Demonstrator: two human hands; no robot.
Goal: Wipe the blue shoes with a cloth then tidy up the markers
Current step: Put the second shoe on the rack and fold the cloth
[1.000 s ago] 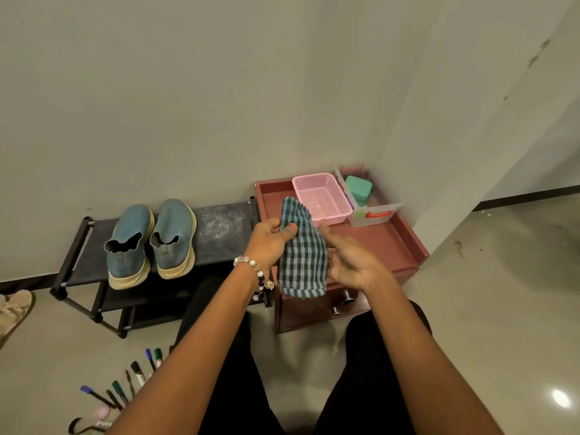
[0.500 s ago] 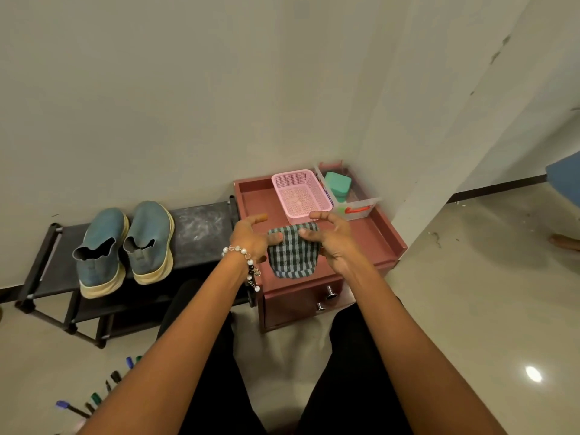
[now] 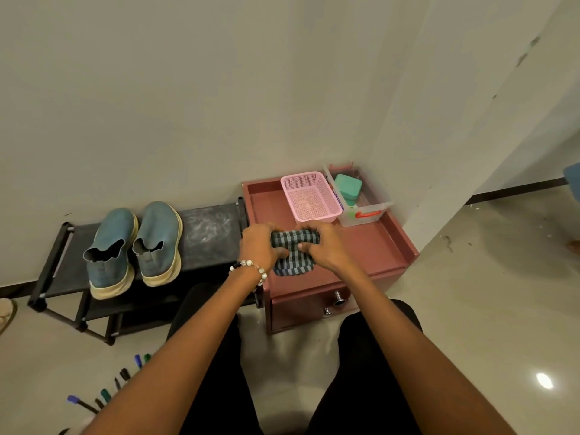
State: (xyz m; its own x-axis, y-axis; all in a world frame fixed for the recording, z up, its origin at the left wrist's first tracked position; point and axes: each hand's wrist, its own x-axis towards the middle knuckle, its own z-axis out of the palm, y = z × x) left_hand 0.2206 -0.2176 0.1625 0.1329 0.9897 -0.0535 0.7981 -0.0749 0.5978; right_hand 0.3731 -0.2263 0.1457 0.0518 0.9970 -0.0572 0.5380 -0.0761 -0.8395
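Both hands grip a folded blue-and-grey checked cloth (image 3: pixel 293 255) lying on the reddish-brown cabinet top (image 3: pixel 370 246): left hand (image 3: pixel 260 246) and right hand (image 3: pixel 326 246), fingers curled over its edges. 2 blue slip-on shoes (image 3: pixel 135 246) sit on a black rack (image 3: pixel 207 233). Coloured markers (image 3: pixel 103 394) lie on the floor. No writing is readable.
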